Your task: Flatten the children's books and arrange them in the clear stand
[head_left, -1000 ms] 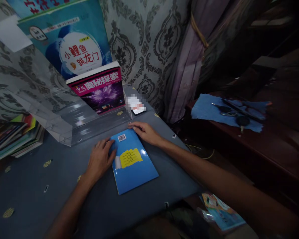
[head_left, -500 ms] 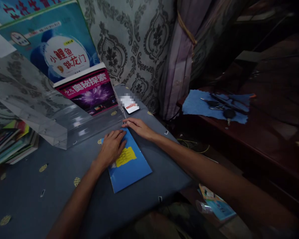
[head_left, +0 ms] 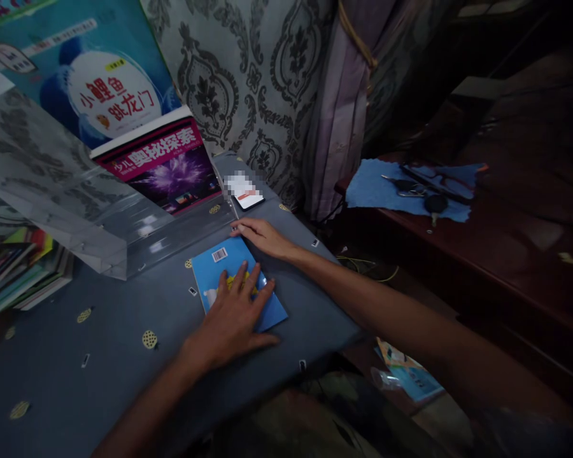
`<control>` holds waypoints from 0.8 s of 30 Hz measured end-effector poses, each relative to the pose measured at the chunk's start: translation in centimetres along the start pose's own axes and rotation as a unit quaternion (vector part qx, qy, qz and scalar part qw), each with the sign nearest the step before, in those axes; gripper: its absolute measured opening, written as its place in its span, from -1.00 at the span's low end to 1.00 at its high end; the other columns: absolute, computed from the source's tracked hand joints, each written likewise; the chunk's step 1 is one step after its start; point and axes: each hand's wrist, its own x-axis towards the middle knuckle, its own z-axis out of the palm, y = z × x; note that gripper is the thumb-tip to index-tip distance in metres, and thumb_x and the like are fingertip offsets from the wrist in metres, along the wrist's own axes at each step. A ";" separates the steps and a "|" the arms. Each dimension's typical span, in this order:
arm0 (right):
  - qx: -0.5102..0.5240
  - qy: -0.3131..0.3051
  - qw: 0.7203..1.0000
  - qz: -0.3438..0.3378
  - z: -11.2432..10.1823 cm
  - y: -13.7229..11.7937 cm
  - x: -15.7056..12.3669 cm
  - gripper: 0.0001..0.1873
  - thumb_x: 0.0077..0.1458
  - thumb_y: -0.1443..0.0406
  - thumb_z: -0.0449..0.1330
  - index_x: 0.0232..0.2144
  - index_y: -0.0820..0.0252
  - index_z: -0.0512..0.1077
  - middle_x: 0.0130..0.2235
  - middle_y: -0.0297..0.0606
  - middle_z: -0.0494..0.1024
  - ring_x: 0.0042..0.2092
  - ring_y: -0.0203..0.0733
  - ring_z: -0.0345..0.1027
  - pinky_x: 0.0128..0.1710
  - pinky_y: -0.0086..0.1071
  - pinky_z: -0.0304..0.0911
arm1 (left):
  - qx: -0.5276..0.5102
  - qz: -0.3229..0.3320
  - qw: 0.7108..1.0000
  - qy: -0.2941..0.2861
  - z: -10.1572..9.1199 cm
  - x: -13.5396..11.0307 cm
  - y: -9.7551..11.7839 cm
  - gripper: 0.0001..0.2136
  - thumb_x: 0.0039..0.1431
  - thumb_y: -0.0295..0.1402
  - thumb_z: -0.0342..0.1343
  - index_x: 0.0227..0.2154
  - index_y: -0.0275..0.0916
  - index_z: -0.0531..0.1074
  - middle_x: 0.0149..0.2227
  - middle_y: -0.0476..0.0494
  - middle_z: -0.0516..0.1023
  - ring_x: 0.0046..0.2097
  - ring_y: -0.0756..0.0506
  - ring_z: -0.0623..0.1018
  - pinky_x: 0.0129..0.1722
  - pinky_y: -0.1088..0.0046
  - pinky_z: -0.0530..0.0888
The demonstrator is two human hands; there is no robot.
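A thin blue book (head_left: 214, 267) with a barcode and a yellow patch lies face down on the blue-grey table (head_left: 100, 356). My left hand (head_left: 233, 315) lies flat on its near half, fingers spread open. My right hand (head_left: 262, 236) rests with fingers stretched out on the book's far right corner, close to the edge of a clear plastic stand (head_left: 76, 210). Neither hand grips anything.
A magenta book (head_left: 165, 168) leans in the clear stand below a large blue picture book (head_left: 83, 89). A phone (head_left: 246, 194) lies behind the right hand. Stacked books (head_left: 19, 273) sit at left. A dark sideboard with a blue cloth (head_left: 386, 191) and keys stands right.
My left hand slid from the book's far end down onto its near half and spread flat. The right hand stayed at the far corner. The view drifted left.
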 end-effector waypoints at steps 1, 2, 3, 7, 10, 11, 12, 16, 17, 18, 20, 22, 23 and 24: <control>0.001 -0.001 1.000 0.001 0.0 -0.1 0.0 -0.65 0.39 0.27 0.01 0.07 0.20 0.50 -0.07 -0.16 0.69 0.04 -0.09 0.53 0.15 -0.12 0.32 | 0.002 -0.001 1.000 0.001 0.1 -0.2 0.3 -0.21 0.25 0.15 0.08 0.40 -0.15 0.05 0.47 -0.45 -0.02 0.48 -0.50 -0.10 0.32 -0.37 0.06; 0.003 -0.002 1.000 0.002 0.0 -0.2 -0.1 -0.64 0.39 0.26 0.01 0.08 0.19 0.50 -0.06 -0.17 0.69 0.04 -0.09 0.52 0.16 -0.11 0.31 | 0.006 -0.005 1.000 0.003 0.2 -0.3 0.5 -0.25 0.29 0.09 0.07 0.40 -0.15 0.04 0.47 -0.45 -0.04 0.48 -0.49 -0.10 0.32 -0.37 0.06; 0.005 -0.002 1.000 0.002 0.0 -0.2 -0.2 -0.64 0.39 0.26 0.01 0.08 0.18 0.50 -0.06 -0.18 0.69 0.05 -0.09 0.52 0.17 -0.11 0.30 | 0.009 -0.008 1.000 0.005 0.2 -0.3 0.6 -0.29 0.32 0.04 0.06 0.40 -0.15 0.03 0.47 -0.45 -0.04 0.48 -0.49 -0.10 0.32 -0.37 0.07; 0.011 0.007 1.000 -0.008 0.1 0.0 -0.2 -0.64 0.39 0.25 0.02 0.07 0.18 0.51 -0.04 -0.16 0.68 0.07 -0.10 0.51 0.21 -0.09 0.27 | 0.018 -0.023 0.999 0.014 0.5 0.0 0.9 -0.34 0.36 -0.02 0.03 0.39 -0.17 0.05 0.46 -0.48 0.02 0.47 -0.50 -0.06 0.31 -0.39 0.09; 0.019 0.027 0.999 -0.006 0.2 0.5 -0.1 -0.65 0.39 0.23 0.02 0.04 0.17 0.52 0.01 -0.15 0.66 0.08 -0.10 0.51 0.20 -0.11 0.29 | 0.021 -0.030 0.999 0.023 0.7 0.3 0.8 -0.37 0.37 -0.03 0.02 0.38 -0.18 0.08 0.45 -0.48 0.04 0.47 -0.50 -0.04 0.30 -0.40 0.11; 0.024 0.034 0.999 -0.003 0.3 0.6 0.0 -0.65 0.39 0.21 0.03 0.04 0.17 0.53 0.02 -0.14 0.65 0.08 -0.10 0.51 0.19 -0.12 0.30 | 0.023 -0.032 0.999 0.025 0.7 0.3 0.7 -0.38 0.37 -0.04 0.02 0.38 -0.18 0.09 0.45 -0.47 0.04 0.47 -0.50 -0.04 0.30 -0.40 0.11; 0.028 0.040 0.999 0.001 0.3 0.8 0.0 -0.65 0.39 0.19 0.03 0.03 0.17 0.53 0.01 -0.14 0.65 0.08 -0.10 0.52 0.17 -0.13 0.32 | 0.026 -0.032 0.999 0.025 0.7 0.4 0.6 -0.38 0.37 -0.04 0.02 0.38 -0.18 0.10 0.45 -0.46 0.05 0.47 -0.50 -0.04 0.31 -0.39 0.10; 0.042 0.050 0.998 0.005 0.5 1.3 0.2 -0.61 0.38 0.11 0.05 0.00 0.19 0.53 -0.01 -0.11 0.66 0.08 -0.07 0.52 0.14 -0.14 0.35 | 0.041 -0.031 0.999 0.017 0.3 0.7 -0.3 -0.38 0.36 -0.05 0.03 0.38 -0.18 0.11 0.45 -0.43 0.05 0.46 -0.51 -0.01 0.32 -0.36 0.09; 0.044 0.049 0.998 0.004 0.6 1.3 0.2 -0.61 0.38 0.10 0.05 0.00 0.20 0.53 -0.01 -0.10 0.65 0.08 -0.07 0.52 0.14 -0.14 0.36 | 0.043 -0.033 0.998 0.016 0.2 0.8 -0.5 -0.38 0.37 -0.05 0.02 0.38 -0.18 0.12 0.45 -0.42 0.06 0.46 -0.51 -0.01 0.32 -0.37 0.08; 0.045 0.048 0.998 0.004 0.6 1.3 0.2 -0.61 0.38 0.10 0.04 0.00 0.20 0.53 -0.01 -0.09 0.65 0.09 -0.06 0.51 0.14 -0.13 0.36 | 0.043 -0.037 0.998 0.016 0.1 0.9 -0.8 -0.39 0.37 -0.04 0.02 0.38 -0.18 0.12 0.45 -0.42 0.06 0.46 -0.51 0.00 0.32 -0.37 0.08; 0.041 0.049 0.998 0.005 0.6 1.3 0.1 -0.61 0.39 0.11 0.03 -0.01 0.20 0.52 -0.02 -0.08 0.65 0.09 -0.05 0.51 0.14 -0.11 0.36 | 0.038 -0.042 0.998 0.020 0.0 1.1 -1.3 -0.39 0.37 -0.02 0.01 0.37 -0.17 0.13 0.45 -0.42 0.07 0.46 -0.51 0.01 0.32 -0.36 0.08; 0.032 0.047 0.998 0.004 0.6 1.1 0.1 -0.63 0.39 0.15 0.03 -0.02 0.21 0.52 -0.02 -0.08 0.66 0.08 -0.05 0.52 0.14 -0.09 0.36 | 0.031 -0.046 0.998 0.025 0.1 1.3 -1.8 -0.39 0.37 0.00 0.00 0.37 -0.16 0.14 0.45 -0.41 0.08 0.46 -0.49 0.02 0.32 -0.34 0.08; 0.027 0.046 0.999 0.004 0.5 1.0 0.1 -0.64 0.39 0.17 0.02 -0.02 0.21 0.52 -0.02 -0.08 0.66 0.07 -0.05 0.53 0.14 -0.09 0.36 | 0.030 -0.048 0.998 0.027 0.1 1.5 -2.0 -0.39 0.37 0.00 -0.01 0.36 -0.16 0.14 0.45 -0.40 0.08 0.46 -0.48 0.02 0.33 -0.33 0.09; 0.024 0.044 0.999 0.005 0.5 0.9 0.1 -0.65 0.39 0.18 0.02 -0.02 0.21 0.52 -0.02 -0.08 0.66 0.06 -0.05 0.53 0.14 -0.09 0.36 | 0.030 -0.050 0.998 0.029 0.2 1.6 -2.2 -0.40 0.37 0.01 -0.02 0.36 -0.15 0.14 0.44 -0.40 0.09 0.46 -0.47 0.02 0.33 -0.32 0.09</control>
